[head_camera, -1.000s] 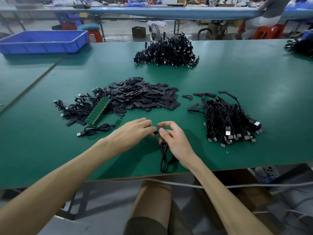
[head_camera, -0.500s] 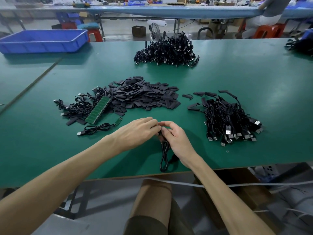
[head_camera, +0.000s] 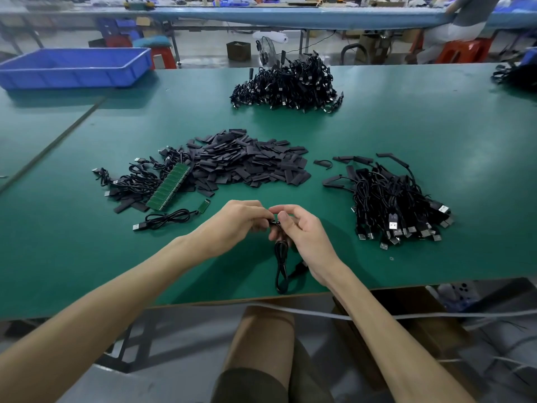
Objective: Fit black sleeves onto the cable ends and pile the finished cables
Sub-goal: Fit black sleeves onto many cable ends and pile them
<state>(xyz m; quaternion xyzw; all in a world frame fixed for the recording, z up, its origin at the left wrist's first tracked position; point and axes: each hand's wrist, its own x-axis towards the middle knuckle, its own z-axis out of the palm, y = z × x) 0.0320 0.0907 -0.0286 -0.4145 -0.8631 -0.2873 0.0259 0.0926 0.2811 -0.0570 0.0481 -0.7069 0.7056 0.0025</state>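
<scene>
Tabletop [head_camera: 406, 126]: cable [head_camera: 281, 266] tip (sleeve unclear) hidden between left hand [head_camera: 235, 225], right hand [head_camera: 302, 234]

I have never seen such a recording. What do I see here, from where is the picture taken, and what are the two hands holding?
There is no machine: a person works with bare hands. The picture comes from a camera worn on the head, looking forward and down. The left hand and the right hand meet and pinch the upper end of one black cable, whose loop reaches toward the near edge of the green table. The fingers hide whether a sleeve is on that end. Beyond the hands lies a heap of black sleeves; left of it, a strip of green circuit boards rests on loose cables. A pile of cables lies to the right, another pile farther back, and a blue tray far left.
</scene>
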